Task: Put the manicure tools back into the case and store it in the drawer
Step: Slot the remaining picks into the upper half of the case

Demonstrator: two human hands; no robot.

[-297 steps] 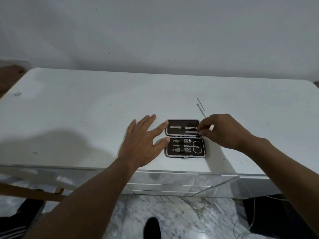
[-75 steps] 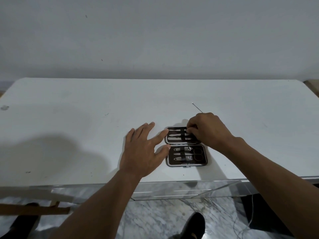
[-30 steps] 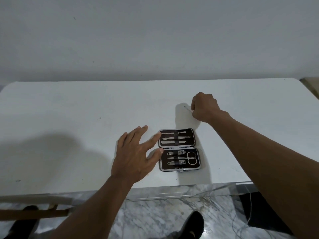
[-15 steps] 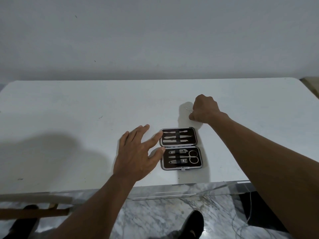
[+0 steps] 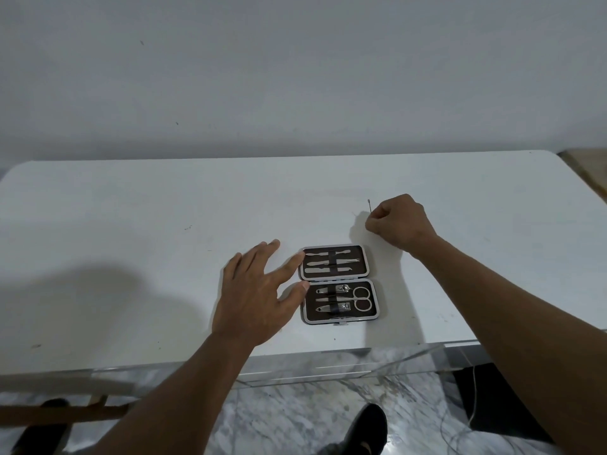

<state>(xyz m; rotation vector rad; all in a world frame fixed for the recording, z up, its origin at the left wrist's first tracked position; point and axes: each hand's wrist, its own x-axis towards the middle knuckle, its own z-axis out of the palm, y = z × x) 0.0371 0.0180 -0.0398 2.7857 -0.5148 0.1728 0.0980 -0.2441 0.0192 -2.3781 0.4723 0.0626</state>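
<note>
**Pin (image 5: 369, 205) now standing up out of our right grip (image 5: 399, 224)**

Half a second ago the pin pointed sideways, low over the worktop (image 5: 131, 224). Now its thin tip pokes upward from our right grip, which is curled tight round its lower end. Only that short upper length shows; the rest is hidden in the fist. We cannot tell whether the fist touches the worktop. It sits just beyond the far right corner of the case (image 5: 372, 315), apart from it.

The case has kept its place, lying open and flat near the front edge of the worktop. Its far half carries three slim tools under a strap. Its near half carries two clippers, another slim tool and the scissors (image 5: 361, 298).

Our left grip (image 5: 259, 290) stays palm down beside the case, fingers straight and spread, clamped on nothing. Its forefinger tip touches the left edge of the far half, and its thumb tip touches the left edge of the near half.

Below the worktop's front edge we see a marble floor and a dark shoe (image 5: 368, 428).
</note>
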